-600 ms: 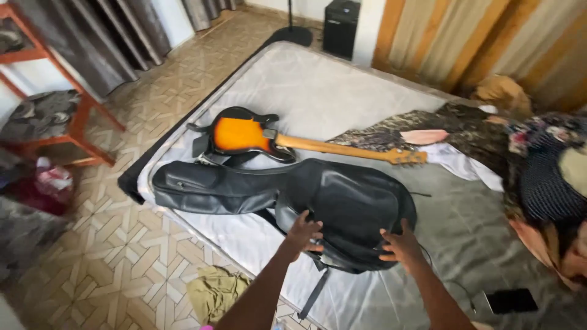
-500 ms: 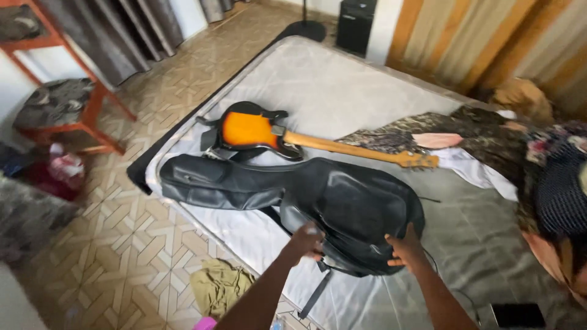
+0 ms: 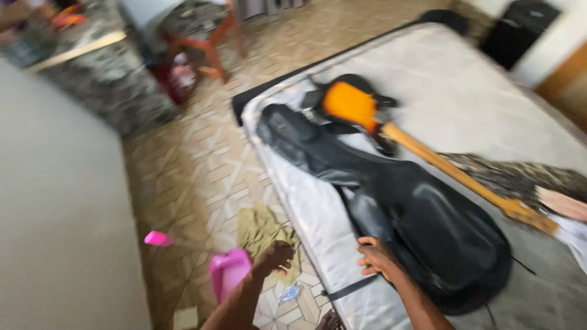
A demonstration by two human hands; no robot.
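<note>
A black guitar bag (image 3: 428, 232) lies along the near edge of a grey mattress (image 3: 465, 91). Beside it lies a sunburst electric guitar (image 3: 348, 104), its neck running to the right. My right hand (image 3: 376, 258) is at the bag's near edge with its fingers curled on it, just above a black strap (image 3: 348, 288). My left hand (image 3: 275, 253) is off the bag, out over the tiled floor above an olive cloth (image 3: 260, 226), and holds nothing. The picture is blurred by motion.
A pink thing (image 3: 226, 272) and a smaller pink piece (image 3: 158, 238) are on the floor by my left arm. A grey wall (image 3: 61, 214) fills the left. An orange-framed shelf (image 3: 208, 36) stands at the back, a black speaker (image 3: 520, 30) beyond the mattress, patterned clothes (image 3: 520, 177) at right.
My view has swung to the left and down. My left hand has come off the bag and moved out over the floor. My right hand has shifted to the bag's near edge.
</note>
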